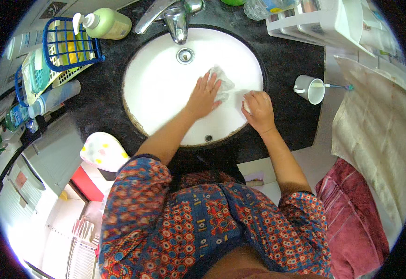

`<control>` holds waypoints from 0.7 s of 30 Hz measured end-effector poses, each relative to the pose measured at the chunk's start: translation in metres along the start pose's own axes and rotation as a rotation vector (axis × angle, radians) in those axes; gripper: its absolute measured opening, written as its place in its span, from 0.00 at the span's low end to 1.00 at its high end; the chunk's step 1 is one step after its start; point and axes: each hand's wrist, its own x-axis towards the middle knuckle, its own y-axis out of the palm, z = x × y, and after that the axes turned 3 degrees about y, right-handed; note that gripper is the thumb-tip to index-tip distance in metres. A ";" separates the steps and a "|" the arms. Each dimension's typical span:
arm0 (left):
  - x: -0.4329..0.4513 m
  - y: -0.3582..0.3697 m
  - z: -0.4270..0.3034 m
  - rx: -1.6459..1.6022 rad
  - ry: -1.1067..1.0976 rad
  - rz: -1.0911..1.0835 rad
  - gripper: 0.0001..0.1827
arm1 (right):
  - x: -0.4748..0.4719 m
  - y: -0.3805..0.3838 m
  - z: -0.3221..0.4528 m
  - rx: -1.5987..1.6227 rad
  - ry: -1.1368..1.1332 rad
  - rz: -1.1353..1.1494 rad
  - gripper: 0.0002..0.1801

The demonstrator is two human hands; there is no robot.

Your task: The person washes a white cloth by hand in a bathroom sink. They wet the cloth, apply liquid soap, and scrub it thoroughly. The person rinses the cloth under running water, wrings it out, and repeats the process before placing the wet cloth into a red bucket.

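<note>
A wet, greyish-white cloth (225,81) lies spread on the inner wall of the white oval washbasin (161,104). My left hand (204,95) rests palm down over the cloth's left side, fingers stretched out and slightly blurred. At the basin's right edge, my right hand (259,108) is curled around a small pale object (247,105), perhaps a bar of soap, mostly covered by the fingers. Above the drain (185,56) stands a chrome tap (175,24); no water is seen running from it.
Black counter (286,129) surrounds the basin. To the right stand a white mug with a toothbrush (302,89) and a white plastic rack (293,24). At left are a green pump bottle (110,23), a blue basket (58,62) and a patterned rounded object (103,151). Towels (353,216) hang right.
</note>
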 end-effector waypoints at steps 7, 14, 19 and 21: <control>0.075 0.006 0.001 0.205 -0.578 -0.167 0.41 | 0.005 -0.001 0.000 0.032 -0.019 0.012 0.19; 0.136 0.005 -0.031 -0.679 -0.452 -0.683 0.47 | 0.003 0.000 0.000 0.047 -0.006 -0.013 0.20; 0.095 0.024 -0.075 -1.160 0.060 -0.466 0.41 | 0.002 0.002 -0.004 0.084 -0.035 -0.027 0.19; 0.043 0.028 -0.073 -1.053 0.321 -0.206 0.36 | -0.001 0.005 -0.005 0.054 -0.016 -0.018 0.18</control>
